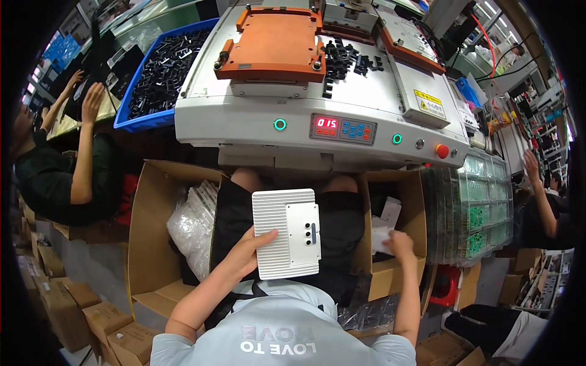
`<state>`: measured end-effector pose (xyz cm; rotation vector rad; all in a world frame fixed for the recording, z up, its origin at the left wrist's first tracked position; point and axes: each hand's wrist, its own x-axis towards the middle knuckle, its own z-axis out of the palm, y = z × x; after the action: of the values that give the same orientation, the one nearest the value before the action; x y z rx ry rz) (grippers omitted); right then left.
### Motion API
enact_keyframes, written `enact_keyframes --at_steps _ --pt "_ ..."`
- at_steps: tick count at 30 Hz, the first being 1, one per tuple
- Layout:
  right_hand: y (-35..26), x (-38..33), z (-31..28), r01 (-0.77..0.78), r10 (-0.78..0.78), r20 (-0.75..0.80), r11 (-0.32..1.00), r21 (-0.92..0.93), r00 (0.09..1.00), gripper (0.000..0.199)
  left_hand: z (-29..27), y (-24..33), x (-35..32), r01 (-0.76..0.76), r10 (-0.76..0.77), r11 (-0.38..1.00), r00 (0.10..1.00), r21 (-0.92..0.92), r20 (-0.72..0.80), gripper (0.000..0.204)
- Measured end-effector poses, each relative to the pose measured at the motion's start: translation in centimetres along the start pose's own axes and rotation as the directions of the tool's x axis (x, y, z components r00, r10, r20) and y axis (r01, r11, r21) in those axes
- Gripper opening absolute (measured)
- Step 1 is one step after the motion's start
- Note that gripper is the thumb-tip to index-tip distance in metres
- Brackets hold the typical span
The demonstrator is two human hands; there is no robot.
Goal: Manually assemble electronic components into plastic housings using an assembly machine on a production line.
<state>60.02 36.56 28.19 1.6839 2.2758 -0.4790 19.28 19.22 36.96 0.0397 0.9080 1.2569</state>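
L hand (249, 249) holds the white casing (271, 226) by its L edge, thumb on the ribbed face, fingers under; casing is over the lap, near the machine's front edge, w/ a flat panel (301, 235) & round ports on its R half. R hand (400, 244) is half-curled at the R box (395, 280), over its R side, fingertips at the white pcs (379, 236) inside; can't tell if it grips one.

L box (149, 226) stands L of the lap w/ a bubble-wrap bundle (190, 229) in it. Up on the machine (244, 116): orange jig (278, 49) toward the back L corner, loose black clips (342, 61) along the jig's R edge. Front panel has a lit red display (327, 123) abt mid, red knob (442, 150) near the R end. Blue bin (145, 123) of black parts (163, 76) sits by the machine's L edge; clear trays (482, 201) stacked R of R box.
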Motion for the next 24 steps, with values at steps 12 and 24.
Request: enact_keyframes --at_steps 12,24 --pt "-22.9 -6.9 -7.3 0.122 0.091 -0.160 0.330 0.936 0.983 0.034 2.4 -1.5 0.8 0.000 0.003 0.999 0.996 -0.037 0.087 0.044" --pt "-25.6 -7.0 -6.4 0.380 -0.046 -0.541 0.762 0.524 0.840 0.056 1.6 -0.2 0.2 -0.082 0.079 0.996 0.991 0.029 0.105 0.043"
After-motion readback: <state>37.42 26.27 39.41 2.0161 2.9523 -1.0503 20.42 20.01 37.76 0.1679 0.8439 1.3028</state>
